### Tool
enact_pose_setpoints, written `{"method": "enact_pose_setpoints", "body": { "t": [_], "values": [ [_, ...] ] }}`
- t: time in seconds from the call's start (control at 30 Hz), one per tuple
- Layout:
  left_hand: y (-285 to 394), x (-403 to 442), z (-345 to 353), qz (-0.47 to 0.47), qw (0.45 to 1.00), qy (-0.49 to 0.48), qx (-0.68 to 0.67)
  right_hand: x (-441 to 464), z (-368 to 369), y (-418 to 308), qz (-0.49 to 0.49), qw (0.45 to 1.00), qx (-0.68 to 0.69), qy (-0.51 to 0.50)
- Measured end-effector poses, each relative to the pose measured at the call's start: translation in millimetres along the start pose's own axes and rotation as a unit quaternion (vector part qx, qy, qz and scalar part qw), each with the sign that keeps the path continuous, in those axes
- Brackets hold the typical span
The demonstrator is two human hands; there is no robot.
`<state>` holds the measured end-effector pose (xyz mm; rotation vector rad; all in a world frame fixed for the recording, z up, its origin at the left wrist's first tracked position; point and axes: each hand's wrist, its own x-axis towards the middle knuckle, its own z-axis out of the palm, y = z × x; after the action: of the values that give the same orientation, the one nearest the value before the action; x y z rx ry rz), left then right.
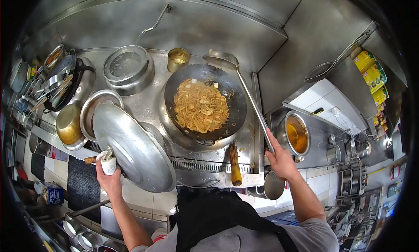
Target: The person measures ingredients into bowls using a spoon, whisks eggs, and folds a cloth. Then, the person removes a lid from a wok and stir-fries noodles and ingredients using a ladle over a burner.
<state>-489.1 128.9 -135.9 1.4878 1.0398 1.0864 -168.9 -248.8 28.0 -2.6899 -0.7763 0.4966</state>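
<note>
My left hand (110,178) is closed round the cloth-wrapped handle of a big metal lid (131,147), tilted at the stove's front left. My right hand (280,159) grips the long handle of a ladle (221,56), whose bowl hangs above the back edge of a dark wok (238,108). Noodles (200,106) with small pieces mixed in lie in the wok. A white lump and a small pale cube sit near their top edge.
A bamboo brush (235,167) lies at the stove's front. Behind the wok stands a gold tin (178,59); a covered pot (126,69) is at back left. Bowls (70,125) fill the left. A steel pot of amber liquid (297,134) stands at the right.
</note>
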Motion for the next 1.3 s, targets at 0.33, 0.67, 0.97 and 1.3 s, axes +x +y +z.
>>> {"method": "enact_pose_setpoints", "body": {
  "t": [0.33, 0.67, 0.97, 1.3],
  "values": [
    [5, 1, 20, 0.009, 0.999, -0.022, 0.038, 30, 124, 140, 0.048, 0.993, -0.101, -0.038],
    [15, -8, 7, 0.021, 0.999, -0.025, 0.017, 160, 106, 43, -0.044, 0.999, 0.004, 0.009],
    [4, -9, 0, 0.010, 0.999, -0.022, 0.025, 49, 64, 127, -0.101, 0.921, -0.346, -0.150],
    [27, 10, 14, 0.026, 0.997, -0.013, 0.070, -71, 0, 81, -0.037, 0.991, 0.026, -0.127]
  ]
}}
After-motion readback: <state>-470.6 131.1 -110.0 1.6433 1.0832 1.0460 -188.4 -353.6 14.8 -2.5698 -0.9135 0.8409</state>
